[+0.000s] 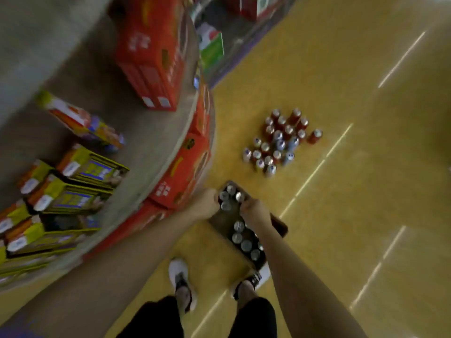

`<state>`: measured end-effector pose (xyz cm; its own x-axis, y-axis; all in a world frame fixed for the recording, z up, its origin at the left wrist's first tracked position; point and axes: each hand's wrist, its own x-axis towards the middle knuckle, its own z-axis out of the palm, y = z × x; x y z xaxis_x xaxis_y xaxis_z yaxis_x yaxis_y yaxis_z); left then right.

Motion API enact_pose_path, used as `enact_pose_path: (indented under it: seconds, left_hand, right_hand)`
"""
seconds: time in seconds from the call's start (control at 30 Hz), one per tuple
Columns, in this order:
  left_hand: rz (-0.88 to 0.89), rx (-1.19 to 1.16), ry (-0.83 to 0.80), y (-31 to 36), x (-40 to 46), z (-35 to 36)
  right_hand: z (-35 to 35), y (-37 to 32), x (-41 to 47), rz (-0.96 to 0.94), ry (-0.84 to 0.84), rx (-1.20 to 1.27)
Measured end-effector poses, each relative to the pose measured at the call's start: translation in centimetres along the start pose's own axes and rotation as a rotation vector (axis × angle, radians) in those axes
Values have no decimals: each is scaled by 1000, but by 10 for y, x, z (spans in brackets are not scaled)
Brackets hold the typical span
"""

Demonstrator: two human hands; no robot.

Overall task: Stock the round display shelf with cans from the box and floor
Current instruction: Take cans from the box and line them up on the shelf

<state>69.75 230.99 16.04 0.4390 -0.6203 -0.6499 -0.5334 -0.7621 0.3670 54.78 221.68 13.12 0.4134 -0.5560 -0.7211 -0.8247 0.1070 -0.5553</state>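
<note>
Silver-topped cans [227,197] in the brown cardboard box [278,224] on the floor are gripped by the left hand [207,202] and right hand [253,211]; lifting to the round grey shelf [146,132] is judged next

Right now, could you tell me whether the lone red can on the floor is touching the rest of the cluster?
Apart. The head view shows bare floor between the lone can and the nearest cans of the cluster.
</note>
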Motion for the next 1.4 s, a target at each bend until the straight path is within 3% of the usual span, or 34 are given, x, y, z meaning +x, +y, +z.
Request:
enact_pose_path:
  seconds: [0.23,0.7,0.97,1.1,1.27,1.4]
  left_hand:
    - [-39,60,-136,-64,62,103]
    - [-24,170,-264,-195,263,235]
    - [-82,368,-137,-224,334,294]
    - [-21,403,-35,-234,340,317]
    - [55,382,38,-243,342,318]
    - [92,518,61,-248,344,313]
  right_hand:
    - [84,103,68,122,62,89]
    - [251,184,276,245,82,146]
    - [307,209,360,79,150,46]
    - [323,214,382,-47,234,16]
    - [324,212,393,-87,264,8]
    - [322,212,392,-36,268,7]
